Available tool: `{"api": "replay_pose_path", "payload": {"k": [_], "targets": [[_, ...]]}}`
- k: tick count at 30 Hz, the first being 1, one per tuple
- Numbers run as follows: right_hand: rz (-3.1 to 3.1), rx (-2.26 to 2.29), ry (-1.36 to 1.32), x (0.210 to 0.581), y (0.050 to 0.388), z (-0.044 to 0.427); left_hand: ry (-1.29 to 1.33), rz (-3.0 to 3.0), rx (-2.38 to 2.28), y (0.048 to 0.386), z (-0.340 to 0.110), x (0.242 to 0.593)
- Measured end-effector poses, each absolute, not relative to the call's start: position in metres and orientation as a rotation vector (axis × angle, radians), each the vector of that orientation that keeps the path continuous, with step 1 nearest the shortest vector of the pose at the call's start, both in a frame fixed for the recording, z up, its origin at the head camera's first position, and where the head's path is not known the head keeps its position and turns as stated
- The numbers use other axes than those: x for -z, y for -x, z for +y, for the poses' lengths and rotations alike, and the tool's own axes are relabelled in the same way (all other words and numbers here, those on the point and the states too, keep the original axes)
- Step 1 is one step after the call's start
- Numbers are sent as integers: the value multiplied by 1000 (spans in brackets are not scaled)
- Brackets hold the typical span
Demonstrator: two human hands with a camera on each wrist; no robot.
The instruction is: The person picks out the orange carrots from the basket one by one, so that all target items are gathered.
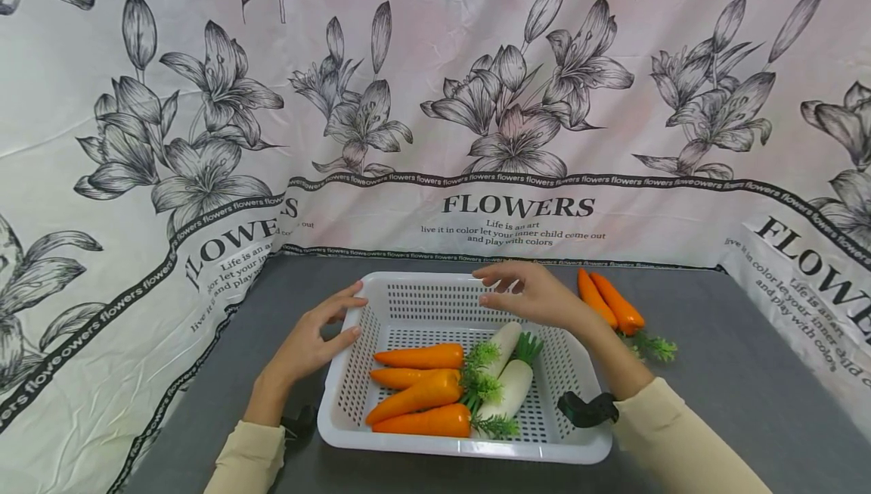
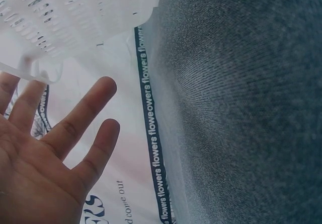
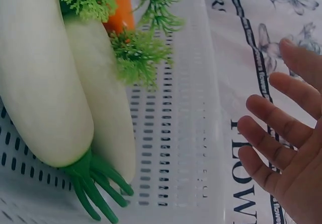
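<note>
Left hand (image 1: 311, 340) at slotted white basket (image 1: 449, 445)

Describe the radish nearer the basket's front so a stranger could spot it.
In the white basket, look right of the four orange carrots. The nearer white radish has green stalks pointing toward the back, where the other radish shows a bare tip.

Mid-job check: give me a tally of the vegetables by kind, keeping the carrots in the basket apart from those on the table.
Carrots in the basket: 4
Carrots on the table: 2
White radishes in the basket: 2
Total: 8
</note>
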State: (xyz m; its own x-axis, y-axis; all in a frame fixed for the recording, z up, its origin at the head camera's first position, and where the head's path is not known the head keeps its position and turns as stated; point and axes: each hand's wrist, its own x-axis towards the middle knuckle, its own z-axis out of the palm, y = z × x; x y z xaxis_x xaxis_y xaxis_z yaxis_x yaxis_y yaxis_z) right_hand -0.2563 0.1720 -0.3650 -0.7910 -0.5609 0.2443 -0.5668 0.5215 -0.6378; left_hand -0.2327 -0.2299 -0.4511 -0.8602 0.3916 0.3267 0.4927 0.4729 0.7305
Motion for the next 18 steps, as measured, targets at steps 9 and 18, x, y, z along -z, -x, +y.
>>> {"api": "replay_pose_path", "payload": {"k": [9,18], "targets": [[-2817,-1185,-1175,375,256,152,782,-2597,1344,233,-230,452],[-2868,-1170,-1389,380,253,136,782,-2594,1347,234,-230,452]]}}
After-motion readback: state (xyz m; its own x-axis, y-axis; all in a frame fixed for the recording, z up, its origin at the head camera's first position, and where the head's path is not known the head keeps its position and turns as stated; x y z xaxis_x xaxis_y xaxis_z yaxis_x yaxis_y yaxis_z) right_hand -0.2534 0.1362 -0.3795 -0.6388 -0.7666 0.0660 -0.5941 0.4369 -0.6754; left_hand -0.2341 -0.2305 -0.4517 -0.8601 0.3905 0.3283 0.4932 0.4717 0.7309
